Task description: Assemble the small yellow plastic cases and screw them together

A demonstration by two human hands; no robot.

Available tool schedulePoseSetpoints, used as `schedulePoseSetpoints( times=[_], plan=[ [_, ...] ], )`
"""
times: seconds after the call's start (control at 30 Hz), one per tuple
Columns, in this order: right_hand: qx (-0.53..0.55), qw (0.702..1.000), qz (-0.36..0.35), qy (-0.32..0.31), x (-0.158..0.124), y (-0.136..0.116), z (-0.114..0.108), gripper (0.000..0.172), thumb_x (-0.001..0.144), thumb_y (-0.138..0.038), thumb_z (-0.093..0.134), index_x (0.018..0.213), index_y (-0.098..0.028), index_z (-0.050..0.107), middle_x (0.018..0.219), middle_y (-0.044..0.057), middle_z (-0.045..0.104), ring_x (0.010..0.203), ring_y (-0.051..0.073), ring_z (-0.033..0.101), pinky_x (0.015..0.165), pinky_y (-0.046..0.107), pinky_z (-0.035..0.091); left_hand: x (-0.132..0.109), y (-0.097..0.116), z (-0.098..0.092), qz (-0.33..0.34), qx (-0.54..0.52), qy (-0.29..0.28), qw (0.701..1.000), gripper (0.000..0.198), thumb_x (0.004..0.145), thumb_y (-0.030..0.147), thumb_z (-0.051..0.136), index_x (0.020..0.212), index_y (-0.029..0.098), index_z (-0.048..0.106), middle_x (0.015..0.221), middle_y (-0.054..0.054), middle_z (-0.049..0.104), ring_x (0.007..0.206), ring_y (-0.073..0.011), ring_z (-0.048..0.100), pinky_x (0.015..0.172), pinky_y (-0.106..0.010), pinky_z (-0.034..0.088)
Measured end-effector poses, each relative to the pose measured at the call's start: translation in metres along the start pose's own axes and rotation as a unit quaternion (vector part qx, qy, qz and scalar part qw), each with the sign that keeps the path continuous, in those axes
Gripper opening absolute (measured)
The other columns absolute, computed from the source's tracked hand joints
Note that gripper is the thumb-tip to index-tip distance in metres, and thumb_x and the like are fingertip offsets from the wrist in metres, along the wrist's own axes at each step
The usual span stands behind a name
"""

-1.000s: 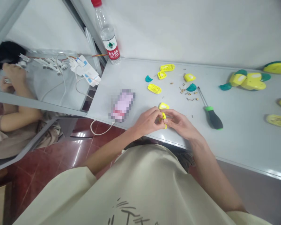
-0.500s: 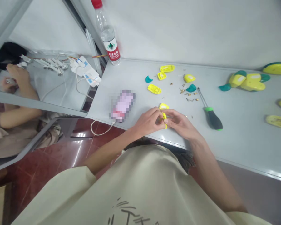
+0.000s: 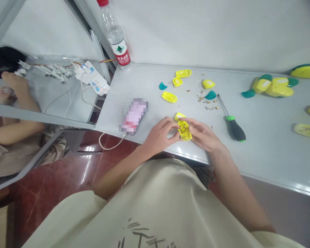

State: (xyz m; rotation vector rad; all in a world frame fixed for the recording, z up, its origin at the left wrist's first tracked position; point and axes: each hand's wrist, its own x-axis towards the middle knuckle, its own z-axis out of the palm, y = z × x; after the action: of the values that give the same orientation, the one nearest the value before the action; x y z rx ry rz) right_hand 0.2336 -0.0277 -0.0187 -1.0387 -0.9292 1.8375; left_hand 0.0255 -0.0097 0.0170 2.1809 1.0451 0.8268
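Between my hands, above the table's front edge, is a yellow plastic shell (image 3: pixel 185 131), its hollow inside facing up with small dark parts in it. My right hand (image 3: pixel 203 135) grips the shell from the right, thumb along its side. The fingertips of my left hand (image 3: pixel 163 134) pinch its left edge. Just behind them lies a yellow cap-like piece (image 3: pixel 179 116), partly covered by my fingers. Farther back are a ribbed yellow shell (image 3: pixel 169 97), a small yellow piece (image 3: pixel 177 82), another long yellow shell (image 3: pixel 183 73) and a teal piece (image 3: pixel 163 85).
A green-and-black screwdriver (image 3: pixel 235 128) lies to the right, near small brass parts and screws (image 3: pixel 209 102). A phone (image 3: pixel 134 116) on a cable and a water bottle (image 3: pixel 120 48) are left. Assembled yellow-green pieces (image 3: pixel 277 86) sit far right. Another person's hands (image 3: pixel 17 84) work beyond the frame.
The yellow shell has turned from edge-on to show its open inside. My left fingers have shifted to its left edge, and the view has moved slightly.
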Motion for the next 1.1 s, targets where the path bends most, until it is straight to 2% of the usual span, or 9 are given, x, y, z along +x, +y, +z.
schedulePoseSetpoints(
  times=[0.07,0.17,0.27,0.37,0.57,0.8,0.93,1.1],
  plan=[
    [-0.013,1.000,-0.001,0.003,0.000,0.000,0.000,0.045,0.085,-0.048,0.072,0.126,-0.031,0.068,0.129,0.007,0.070,0.097,0.021,0.071,0.082,0.037,0.060,0.001,0.002,0.001,-0.002,0.008,-0.016,1.000,0.013,0.088,0.022,0.064,0.101,0.020,0.059,0.100,-0.005,0.063,0.092,-0.0152,0.062,0.082,-0.028,0.052],
    [-0.021,1.000,-0.011,0.003,0.000,0.003,-0.001,0.046,0.085,-0.047,0.072,0.128,-0.032,0.066,0.132,0.007,0.068,0.104,0.022,0.070,0.084,0.036,0.059,0.004,0.006,0.005,-0.024,0.029,-0.036,0.999,0.010,0.089,0.027,0.066,0.089,0.020,0.061,0.094,-0.004,0.064,0.093,-0.0174,0.061,0.085,-0.031,0.051],
    [-0.020,0.999,-0.032,0.000,0.000,0.006,0.000,0.046,0.085,-0.043,0.073,0.129,-0.033,0.064,0.136,0.006,0.066,0.108,0.022,0.069,0.084,0.035,0.058,0.003,0.011,0.013,-0.076,0.016,-0.015,0.997,0.013,0.089,0.028,0.067,0.081,0.019,0.064,0.085,-0.003,0.064,0.089,-0.0168,0.060,0.085,-0.032,0.050],
    [-0.020,0.999,-0.049,-0.003,0.000,0.008,0.001,0.044,0.084,-0.041,0.075,0.125,-0.034,0.062,0.139,0.005,0.064,0.110,0.022,0.069,0.086,0.035,0.058,0.000,0.014,0.020,-0.134,-0.024,0.020,0.991,0.004,0.087,0.023,0.069,0.087,0.019,0.069,0.084,-0.002,0.065,0.083,-0.0144,0.060,0.081,-0.030,0.050],
    [-0.056,0.995,-0.088,0.003,0.002,0.010,0.002,0.042,0.083,-0.043,0.076,0.120,-0.032,0.058,0.141,0.006,0.061,0.119,0.024,0.065,0.099,0.042,0.054,-0.005,0.015,0.026,-0.202,-0.071,0.057,0.975,0.009,0.084,0.025,0.072,0.091,0.020,0.074,0.078,-0.002,0.065,0.078,-0.0145,0.057,0.077,-0.030,0.048],
    [-0.093,0.985,-0.138,0.033,0.000,0.012,0.007,0.036,0.084,-0.041,0.075,0.113,-0.033,0.056,0.138,0.004,0.062,0.130,0.025,0.058,0.103,0.045,0.053,-0.013,0.015,0.031,-0.258,-0.191,0.060,0.945,0.021,0.083,0.031,0.073,0.100,0.021,0.076,0.087,-0.002,0.067,0.071,-0.0109,0.053,0.069,-0.026,0.046],
    [-0.090,0.985,-0.142,0.029,0.000,0.010,0.008,0.035,0.084,-0.040,0.075,0.112,-0.033,0.055,0.138,0.003,0.061,0.129,0.025,0.060,0.103,0.045,0.053,-0.016,0.016,0.032,-0.269,-0.213,0.073,0.936,0.021,0.083,0.032,0.073,0.099,0.019,0.076,0.085,-0.002,0.064,0.068,-0.0091,0.050,0.068,-0.025,0.046],
    [-0.088,0.985,-0.146,0.018,-0.001,0.008,0.008,0.033,0.085,-0.037,0.074,0.112,-0.033,0.056,0.136,0.004,0.062,0.130,0.026,0.059,0.104,0.047,0.052,-0.017,0.018,0.036,-0.282,-0.227,0.064,0.930,0.019,0.083,0.032,0.072,0.097,0.018,0.076,0.084,-0.002,0.066,0.068,-0.0092,0.051,0.068,-0.025,0.046]
  ],
)
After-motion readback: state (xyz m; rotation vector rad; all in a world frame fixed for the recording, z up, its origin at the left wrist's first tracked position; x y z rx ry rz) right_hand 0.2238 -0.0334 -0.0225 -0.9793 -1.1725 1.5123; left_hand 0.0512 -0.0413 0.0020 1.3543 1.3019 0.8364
